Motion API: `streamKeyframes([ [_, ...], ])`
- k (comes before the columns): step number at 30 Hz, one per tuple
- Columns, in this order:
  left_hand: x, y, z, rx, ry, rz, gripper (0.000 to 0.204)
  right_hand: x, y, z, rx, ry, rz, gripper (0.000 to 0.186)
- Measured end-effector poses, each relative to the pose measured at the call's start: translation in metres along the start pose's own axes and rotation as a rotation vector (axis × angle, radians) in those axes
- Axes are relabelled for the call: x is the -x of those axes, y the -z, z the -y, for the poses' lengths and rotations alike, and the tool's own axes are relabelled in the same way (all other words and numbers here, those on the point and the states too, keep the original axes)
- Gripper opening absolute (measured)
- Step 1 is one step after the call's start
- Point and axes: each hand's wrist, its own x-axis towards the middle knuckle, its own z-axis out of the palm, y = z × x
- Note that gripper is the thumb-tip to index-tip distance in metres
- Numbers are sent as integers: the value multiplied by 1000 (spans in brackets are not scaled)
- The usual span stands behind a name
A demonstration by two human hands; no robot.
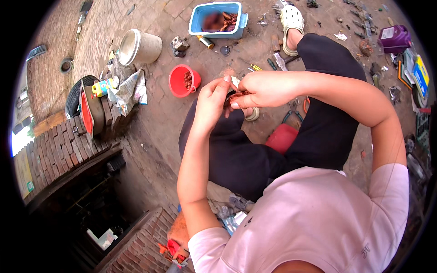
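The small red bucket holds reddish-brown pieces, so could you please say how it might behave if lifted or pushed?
The red bucket looks like smooth, thin plastic, so it is probably light for its size. The reddish-brown pieces appear loose inside, so they may slide if it tilts. The paving looks uneven, so a push might wobble the bucket.

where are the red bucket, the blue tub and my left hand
Red bucket (pixel 176 84), head view: on its bare red wall
Blue tub (pixel 217 8), head view: on its far inner wall
Left hand (pixel 212 97), head view: on the middle of the hand
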Motion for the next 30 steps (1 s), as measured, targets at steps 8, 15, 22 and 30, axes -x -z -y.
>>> streamKeyframes([
  [8,13,12,5,-37,30,-132,39,-1,7,15,-5,-14,78,49],
  [15,5,19,5,-136,-10,-228,39,-9,8,11,-28,-135,76,48],
  [22,-6,40,14,-138,-81,-287,43,-13,14,15,-109,-273,71,49],
  [30,-1,39,21,-56,-34,-338,40,-16,5,15,-100,-215,7,49],
])
